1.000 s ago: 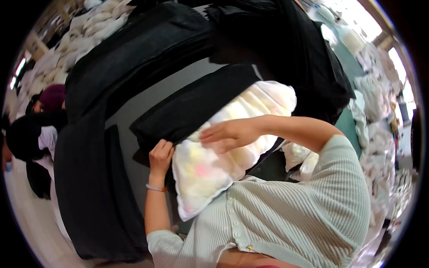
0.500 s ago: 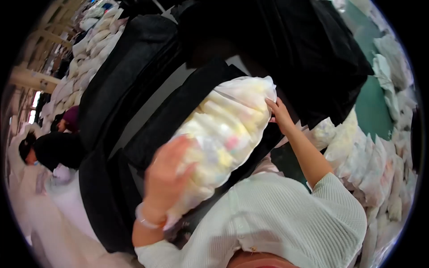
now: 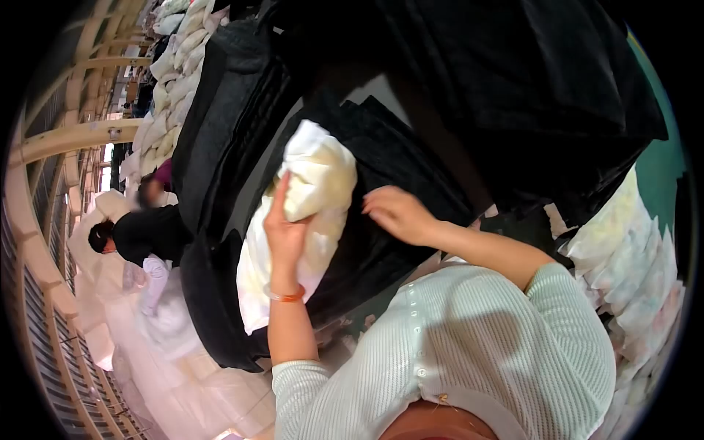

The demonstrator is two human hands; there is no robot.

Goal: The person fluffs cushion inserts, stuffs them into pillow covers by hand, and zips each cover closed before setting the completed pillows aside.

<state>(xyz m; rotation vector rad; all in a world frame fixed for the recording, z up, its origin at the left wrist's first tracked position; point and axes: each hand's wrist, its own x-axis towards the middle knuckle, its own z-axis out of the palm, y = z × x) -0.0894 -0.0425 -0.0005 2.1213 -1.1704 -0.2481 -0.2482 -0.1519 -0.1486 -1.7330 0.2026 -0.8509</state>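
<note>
Your pillow has swung left off the middle of the black cloth, and your right grip, at its upper end half a second ago, has parted from it. At the far left you have wooden beams in view, then a co-worker in a black top, bent over, with pale sheeting below. Behind that person you see another in purple, and above them a heap of white bundles. Next comes a stack of black fabric, with a strip of grey counter between it and the cloth. Your left grip grasps the pillow around its middle; the pillow tilts, its top bunched over, its lower end hanging down to the left of your wrist. Your right grip is loose, fingers bent, nothing visible in it, just beside the pillow and over the cloth; you cannot tell whether it touches. Farther right you have a big black pile, then pale bags below a green surface.
</note>
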